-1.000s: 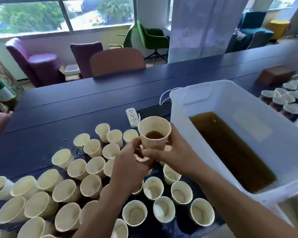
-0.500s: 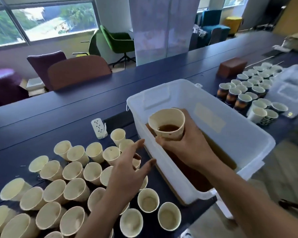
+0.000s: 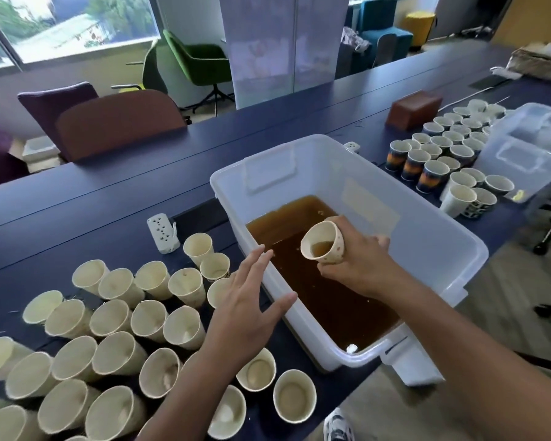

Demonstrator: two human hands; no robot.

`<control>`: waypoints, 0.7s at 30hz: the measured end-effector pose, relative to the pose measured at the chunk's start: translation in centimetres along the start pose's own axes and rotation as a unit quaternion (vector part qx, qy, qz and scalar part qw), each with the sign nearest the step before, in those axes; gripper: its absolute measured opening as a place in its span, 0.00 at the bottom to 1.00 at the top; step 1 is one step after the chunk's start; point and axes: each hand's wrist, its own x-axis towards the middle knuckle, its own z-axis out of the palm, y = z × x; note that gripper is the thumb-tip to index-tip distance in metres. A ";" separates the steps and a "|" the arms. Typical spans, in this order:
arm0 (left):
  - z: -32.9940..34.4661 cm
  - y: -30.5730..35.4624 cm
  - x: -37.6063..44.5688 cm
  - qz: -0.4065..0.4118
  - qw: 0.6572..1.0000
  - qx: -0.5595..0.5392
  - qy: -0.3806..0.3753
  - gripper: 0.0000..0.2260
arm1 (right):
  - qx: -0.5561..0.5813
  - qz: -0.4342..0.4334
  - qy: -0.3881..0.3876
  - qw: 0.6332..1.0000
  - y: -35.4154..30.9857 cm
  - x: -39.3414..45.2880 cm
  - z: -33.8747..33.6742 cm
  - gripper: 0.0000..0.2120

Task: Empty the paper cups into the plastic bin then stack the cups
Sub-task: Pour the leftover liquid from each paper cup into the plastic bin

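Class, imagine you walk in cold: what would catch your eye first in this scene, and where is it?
First, the big plastic bin in the middle of the dark table, part full of brown liquid. Over it, the right hand grips a tilted paper cup with liquid still inside, while the left hand hovers open beside the bin. Rows of paper cups crowd the table's left.

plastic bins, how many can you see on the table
2: the plastic bin of brown liquid under the right hand, and a clear lidded bin at far right.
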 end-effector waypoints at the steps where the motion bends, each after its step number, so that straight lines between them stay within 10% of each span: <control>1: 0.1 0.0 0.0 -0.001 1.000 0.003 -0.006 0.34 | -0.007 0.003 -0.003 1.000 0.3 0.1 0.3 0.28; 21: -0.1 -0.1 -0.2 -0.032 0.999 -0.001 -0.028 0.39 | -0.128 -0.003 -0.022 0.991 1.4 0.0 2.6 0.29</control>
